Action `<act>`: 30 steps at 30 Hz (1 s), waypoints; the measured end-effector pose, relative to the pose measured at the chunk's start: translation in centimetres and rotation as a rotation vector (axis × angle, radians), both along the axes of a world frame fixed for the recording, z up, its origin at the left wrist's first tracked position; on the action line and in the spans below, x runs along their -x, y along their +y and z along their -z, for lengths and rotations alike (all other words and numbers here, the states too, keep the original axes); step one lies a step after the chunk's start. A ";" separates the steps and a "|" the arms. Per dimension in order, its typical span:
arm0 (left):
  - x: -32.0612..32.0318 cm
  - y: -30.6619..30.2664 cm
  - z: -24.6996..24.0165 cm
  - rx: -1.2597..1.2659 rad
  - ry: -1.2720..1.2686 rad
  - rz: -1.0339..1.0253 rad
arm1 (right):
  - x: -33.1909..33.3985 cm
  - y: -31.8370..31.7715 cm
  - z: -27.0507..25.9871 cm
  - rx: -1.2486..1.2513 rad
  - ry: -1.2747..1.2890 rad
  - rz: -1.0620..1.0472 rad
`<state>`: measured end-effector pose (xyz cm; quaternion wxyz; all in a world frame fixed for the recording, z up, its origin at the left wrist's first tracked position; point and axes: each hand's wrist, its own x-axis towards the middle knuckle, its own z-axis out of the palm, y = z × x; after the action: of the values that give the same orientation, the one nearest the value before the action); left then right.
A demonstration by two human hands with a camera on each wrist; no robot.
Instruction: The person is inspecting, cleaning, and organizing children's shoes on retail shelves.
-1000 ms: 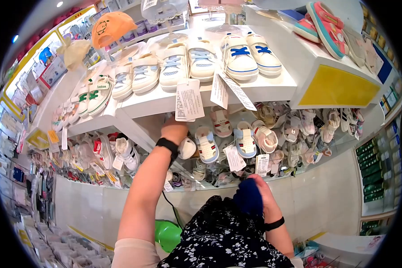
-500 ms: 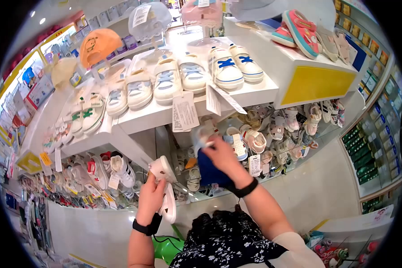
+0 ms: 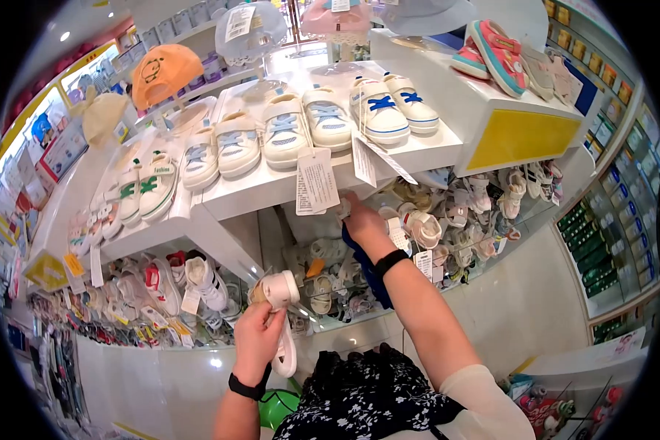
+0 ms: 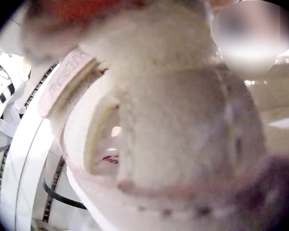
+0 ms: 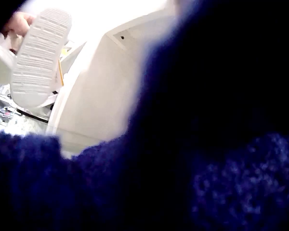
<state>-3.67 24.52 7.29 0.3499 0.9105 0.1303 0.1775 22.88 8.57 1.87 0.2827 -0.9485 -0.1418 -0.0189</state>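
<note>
A pale shoe [image 3: 280,289] is pinched in the left hand [image 3: 259,336], at that hand's one o'clock in the head view. By the right hand [image 3: 364,224], at the shoe's two o'clock, a blue cloth [image 3: 371,274] is gripped, fingertips hidden.

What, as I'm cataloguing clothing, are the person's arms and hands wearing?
The left hand and right hand are ungloved, with a black left wristband and a black right wristband. The right arm has a short, plain cream sleeve. The left arm is bare up to the picture's edge.
</note>
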 end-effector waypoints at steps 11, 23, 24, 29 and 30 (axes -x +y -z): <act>0.1 0.7 1.8 0.636 -0.019 0.006 | 0.8 -2.7 -3.0 -0.178 -0.151 -0.077; 0.5 1.9 4.3 1.725 -0.070 0.170 | 5.1 -10.2 -3.9 -1.498 0.269 0.172; 0.6 1.4 3.8 1.763 -0.091 0.150 | 6.2 -9.5 -4.2 -1.482 0.274 0.155; 0.8 0.8 5.0 1.692 -0.080 0.057 | 9.9 -7.2 -5.6 -1.490 0.545 -0.028; 0.9 0.5 5.1 1.678 -0.065 0.042 | 10.6 -6.7 -5.6 -1.514 0.594 -0.080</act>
<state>-4.60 25.01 2.24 0.9178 0.3451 0.1919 0.0411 12.31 1.91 7.45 0.8737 -0.4598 -0.0434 0.1530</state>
